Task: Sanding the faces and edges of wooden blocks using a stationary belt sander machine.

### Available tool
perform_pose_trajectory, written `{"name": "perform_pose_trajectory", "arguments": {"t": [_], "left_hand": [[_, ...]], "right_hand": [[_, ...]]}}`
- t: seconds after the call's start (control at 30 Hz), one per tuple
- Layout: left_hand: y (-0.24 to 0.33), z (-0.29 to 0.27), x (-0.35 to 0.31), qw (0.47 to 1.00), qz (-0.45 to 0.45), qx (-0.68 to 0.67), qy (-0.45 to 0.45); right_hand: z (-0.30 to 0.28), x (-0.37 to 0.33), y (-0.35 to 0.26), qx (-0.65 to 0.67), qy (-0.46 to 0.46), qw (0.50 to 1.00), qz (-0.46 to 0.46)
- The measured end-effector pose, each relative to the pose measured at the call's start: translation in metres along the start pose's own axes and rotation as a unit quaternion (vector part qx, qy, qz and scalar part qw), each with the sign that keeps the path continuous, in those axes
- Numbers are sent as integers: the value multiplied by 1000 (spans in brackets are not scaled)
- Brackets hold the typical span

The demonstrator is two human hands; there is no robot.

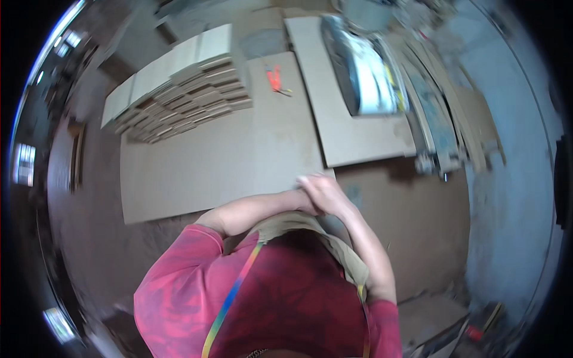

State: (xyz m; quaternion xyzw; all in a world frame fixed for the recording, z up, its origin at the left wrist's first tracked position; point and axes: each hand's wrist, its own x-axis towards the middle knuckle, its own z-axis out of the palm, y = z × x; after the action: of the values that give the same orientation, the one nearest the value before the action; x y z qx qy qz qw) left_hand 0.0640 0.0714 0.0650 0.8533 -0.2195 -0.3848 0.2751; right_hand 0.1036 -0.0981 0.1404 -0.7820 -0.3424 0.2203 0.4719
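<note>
Handling, judged by eye: the large pale board (197, 173) looks stiff, flat and broad, likely heavy and awkward for one person; you would do best taking it by two opposite edges, palms under, minding the corners. The stack of cut panels (179, 89) standing on its far left part looks lighter piece by piece, rigid, possibly slick-faced; grip a panel by its short ends.

Position: your right hand (324, 192) crosses over your left hand (309, 204) in front of the apron (292, 222), by the board's near right corner. The stack lies well apart, ahead and to your left; the orange-handled tool (274, 79) is ahead, beyond reach of the fingers as they stand.

Fingers: blurred and overlapping; cannot tell whether yours are spread or pressed together. No held object visible.
</note>
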Motion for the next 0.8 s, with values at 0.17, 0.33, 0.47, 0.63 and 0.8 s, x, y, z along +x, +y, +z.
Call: {"name": "perform_pose_trajectory", "arguments": {"t": [0.17,0.33,0.47,0.63,0.8], "left_hand": [[15,26,11,954,-42,-226,191],[-40,55,-16,870,-169,-288,363],[-23,114,-9,724,-240,-363,536],[15,157,-49,418,-267,-617,611],[52,200,-63,369,-291,-579,666]], "right_hand": [[-81,-47,62,64,-21,991,113],[-100,56,80,121,-113,975,147],[-78,130,95,242,-131,949,155],[-10,209,136,343,-148,900,226],[-15,214,176,384,-108,874,278]]}}
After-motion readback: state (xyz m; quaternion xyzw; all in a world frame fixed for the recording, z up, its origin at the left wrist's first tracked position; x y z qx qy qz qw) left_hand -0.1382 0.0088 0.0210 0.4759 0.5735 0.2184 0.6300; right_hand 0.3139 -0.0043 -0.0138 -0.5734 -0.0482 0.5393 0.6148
